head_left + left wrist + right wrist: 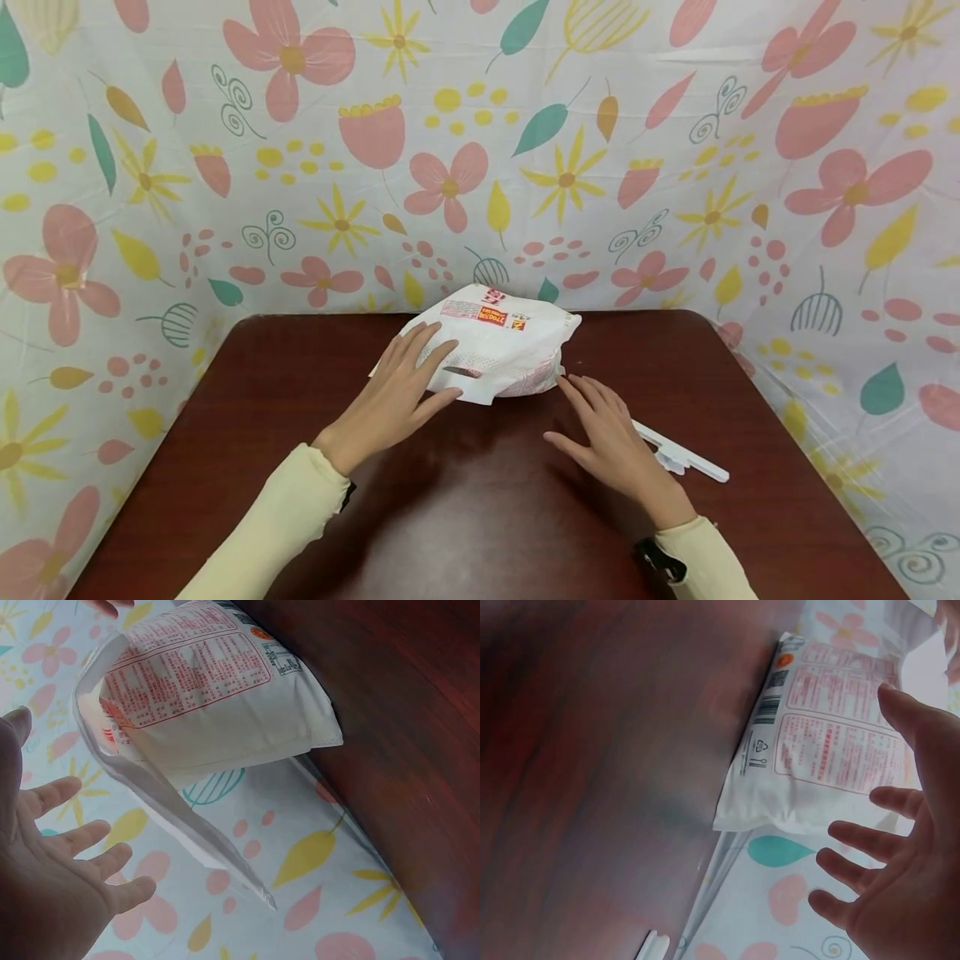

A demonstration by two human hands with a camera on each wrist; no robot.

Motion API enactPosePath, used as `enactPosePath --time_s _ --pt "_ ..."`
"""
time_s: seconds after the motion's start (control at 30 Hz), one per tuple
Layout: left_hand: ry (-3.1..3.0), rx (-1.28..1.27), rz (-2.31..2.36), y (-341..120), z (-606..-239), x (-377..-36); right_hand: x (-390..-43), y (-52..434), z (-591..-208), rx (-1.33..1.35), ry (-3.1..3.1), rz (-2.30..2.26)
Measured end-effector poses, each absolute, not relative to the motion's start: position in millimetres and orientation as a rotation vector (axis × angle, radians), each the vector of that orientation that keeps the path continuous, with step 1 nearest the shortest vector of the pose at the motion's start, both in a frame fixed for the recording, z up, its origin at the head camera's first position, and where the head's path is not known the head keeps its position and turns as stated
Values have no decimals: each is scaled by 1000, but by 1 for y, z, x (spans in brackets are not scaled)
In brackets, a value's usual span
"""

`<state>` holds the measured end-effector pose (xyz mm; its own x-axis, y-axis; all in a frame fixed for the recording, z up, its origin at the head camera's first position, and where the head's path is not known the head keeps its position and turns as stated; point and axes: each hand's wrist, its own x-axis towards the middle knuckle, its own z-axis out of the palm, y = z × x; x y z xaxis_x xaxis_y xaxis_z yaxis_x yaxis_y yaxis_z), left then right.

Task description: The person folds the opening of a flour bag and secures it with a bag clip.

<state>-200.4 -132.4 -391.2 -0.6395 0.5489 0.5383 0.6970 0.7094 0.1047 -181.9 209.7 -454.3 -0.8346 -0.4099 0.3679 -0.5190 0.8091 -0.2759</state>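
Note:
A filled white plastic bag with red print and a handle slot lies at the far middle of the table. Its printed side panel faces the right wrist view, showing a barcode. My left hand is spread with straight fingers and overlaps the bag's near left part in the head view. In the left wrist view, a gap shows between those fingers and the bag's loose flap. My right hand has its fingers spread, fingertips close to the bag's right end. Neither hand grips anything.
A long white plastic bar, like a bag clip, lies on the dark brown table beside my right hand, partly hidden by it. A flower-printed cloth hangs behind the table's far edge and along both sides.

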Motion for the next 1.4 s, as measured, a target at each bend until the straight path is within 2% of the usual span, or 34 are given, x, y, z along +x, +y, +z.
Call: enactPosePath --time_s 0.43,1.13,1.4 --pt "-2526 -954 -510 -120 -403 -224 -209 200 -464 679 -2768 641" --pt "-2747 -884 -571 -106 -400 -269 -248 200 -475 587 -2743 736" --pt "-2808 -827 -766 -103 -412 -276 -266 204 -472 592 -2728 985"
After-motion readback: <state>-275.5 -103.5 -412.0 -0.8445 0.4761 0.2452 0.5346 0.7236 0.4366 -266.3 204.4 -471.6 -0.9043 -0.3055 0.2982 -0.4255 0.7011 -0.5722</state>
